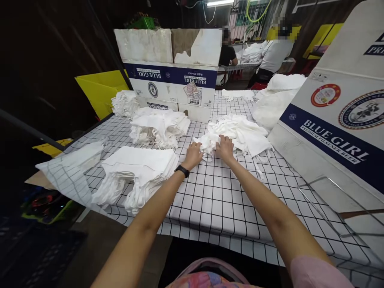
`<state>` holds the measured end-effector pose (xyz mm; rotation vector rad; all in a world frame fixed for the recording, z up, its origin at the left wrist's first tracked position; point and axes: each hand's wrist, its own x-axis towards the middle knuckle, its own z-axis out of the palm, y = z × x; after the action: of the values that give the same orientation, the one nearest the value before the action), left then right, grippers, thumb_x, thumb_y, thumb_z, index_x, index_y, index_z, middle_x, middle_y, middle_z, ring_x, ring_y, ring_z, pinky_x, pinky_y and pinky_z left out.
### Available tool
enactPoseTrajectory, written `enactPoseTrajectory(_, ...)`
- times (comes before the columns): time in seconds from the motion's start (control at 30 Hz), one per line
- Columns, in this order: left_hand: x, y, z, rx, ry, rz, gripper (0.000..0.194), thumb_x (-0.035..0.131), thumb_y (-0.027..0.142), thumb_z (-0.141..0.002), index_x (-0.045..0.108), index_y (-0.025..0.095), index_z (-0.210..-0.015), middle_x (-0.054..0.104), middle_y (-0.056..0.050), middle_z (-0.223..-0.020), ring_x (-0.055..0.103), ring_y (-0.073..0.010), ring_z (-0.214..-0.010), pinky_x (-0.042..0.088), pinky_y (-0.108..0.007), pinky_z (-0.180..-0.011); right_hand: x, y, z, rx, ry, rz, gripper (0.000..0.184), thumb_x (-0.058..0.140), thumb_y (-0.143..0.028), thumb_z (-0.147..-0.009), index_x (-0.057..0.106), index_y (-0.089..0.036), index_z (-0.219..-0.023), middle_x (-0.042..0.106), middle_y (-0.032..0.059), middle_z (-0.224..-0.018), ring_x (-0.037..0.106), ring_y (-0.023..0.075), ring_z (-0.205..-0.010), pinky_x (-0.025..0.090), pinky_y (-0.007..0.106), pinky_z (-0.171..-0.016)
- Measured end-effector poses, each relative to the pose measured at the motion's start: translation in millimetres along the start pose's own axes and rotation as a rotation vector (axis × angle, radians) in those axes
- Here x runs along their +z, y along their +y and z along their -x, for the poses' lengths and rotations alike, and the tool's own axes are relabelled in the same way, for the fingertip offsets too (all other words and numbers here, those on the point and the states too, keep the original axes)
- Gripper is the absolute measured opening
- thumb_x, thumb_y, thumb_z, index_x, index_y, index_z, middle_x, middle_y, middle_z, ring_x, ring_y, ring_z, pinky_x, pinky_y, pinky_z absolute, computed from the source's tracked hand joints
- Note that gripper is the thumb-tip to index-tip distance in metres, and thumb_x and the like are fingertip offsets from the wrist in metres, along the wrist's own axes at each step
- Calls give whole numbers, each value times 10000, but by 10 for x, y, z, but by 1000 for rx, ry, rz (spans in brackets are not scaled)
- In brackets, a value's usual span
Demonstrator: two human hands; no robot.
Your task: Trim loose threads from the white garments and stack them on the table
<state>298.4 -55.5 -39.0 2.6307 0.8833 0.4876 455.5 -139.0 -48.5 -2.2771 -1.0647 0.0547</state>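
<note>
A loose heap of white fabric pieces with narrow ties [240, 132] lies on the checked tablecloth in front of me. At its near left edge, my left hand [193, 155] has its fingers curled onto white fabric. Close by on the right, my right hand [225, 148] grips the same crumpled edge, with bent fingers pressed into it. Both arms are stretched forward, and the fingertips are partly hidden in the folds. Left of my hands lies a neat stack of white fabric pieces [141, 162], with another stack [160, 122] behind it.
A cardboard box [168, 76] stands upright at the back of the checked table [210, 208]. Another carton [336, 116] leans along the right, near a thin metal wire frame [327, 180]. More white fabric [124, 103] lies at the back left. Two people sit farther back.
</note>
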Motion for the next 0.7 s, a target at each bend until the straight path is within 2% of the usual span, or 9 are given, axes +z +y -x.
enactPoseTrajectory(0.07,58,4,-73,-12,-26,-28,249,570,105,-883,703,134,-1092,689,-151,-1121,620,-318,-1117,533,-449,-965,-56,109,-18,-27,-58,-1,422,448,-147,-928,636,-84,-1301,681,229,-1174,571,365,-1144,457,487,-968)
enactPoseTrajectory(0.17,12,13,48,0,-36,-45,264,503,56,-874,717,171,-978,701,-118,-1008,619,-295,-1062,523,-435,-919,-184,261,30,-89,-104,-8,290,454,-162,-928,715,-138,-1054,714,173,-1018,610,307,-1044,470,403,-920)
enactPoseTrajectory(0.23,-75,18,263,9,-28,-47,276,488,62,-880,716,181,-982,692,-120,-1029,599,-299,-1070,511,-447,-912,-310,366,149,-113,-111,-14,263,458,-193,-923,712,-164,-981,716,148,-986,620,286,-1007,471,388,-903)
enactPoseTrajectory(0.33,-217,32,713,23,-46,-55,279,485,62,-874,715,191,-962,670,-122,-1053,570,-309,-1081,492,-461,-897,-574,539,478,-126,-160,-33,214,492,-258,-882,697,-197,-881,719,94,-898,638,252,-869,481,370,-818)
enactPoseTrajectory(0.43,-324,71,1174,62,-161,-59,284,479,41,-847,715,190,-896,666,-119,-1027,570,-310,-1074,483,-465,-873,-892,701,908,-111,-247,-54,204,538,-352,-854,670,-222,-769,711,50,-780,636,227,-741,472,351,-716)
enactPoseTrajectory(0.53,-401,121,1471,98,-290,43,276,462,66,-880,700,197,-829,680,-93,-986,593,-279,-1031,485,-454,-880,-1168,801,1278,-80,-377,-93,266,574,-450,-875,699,-236,-779,716,43,-757,617,221,-681,465,351,-668)
enactPoseTrajectory(0.6,-436,146,1519,100,-280,119,266,458,99,-909,698,206,-870,689,-74,-980,604,-262,-1021,488,-443,-897,-1271,826,1412,-46,-446,-125,321,600,-529,-889,736,-246,-824,739,47,-806,621,224,-686,474,357,-671)
enactPoseTrajectory(0.63,-444,154,1494,96,-247,139,257,458,114,-919,698,208,-907,692,-70,-985,606,-258,-1025,490,-438,-911,-1290,828,1436,-24,-433,-130,343,608,-556,-891,747,-246,-847,746,51,-832,629,229,-706,483,361,-687)
enactPoseTrajectory(0.7,-432,161,1365,85,-168,142,241,469,142,-929,693,200,-997,689,-78,-1031,603,-263,-1060,491,-435,-951,-1259,819,1398,18,-304,-106,350,604,-546,-901,753,-229,-891,750,68,-874,650,243,-767,505,373,-741)
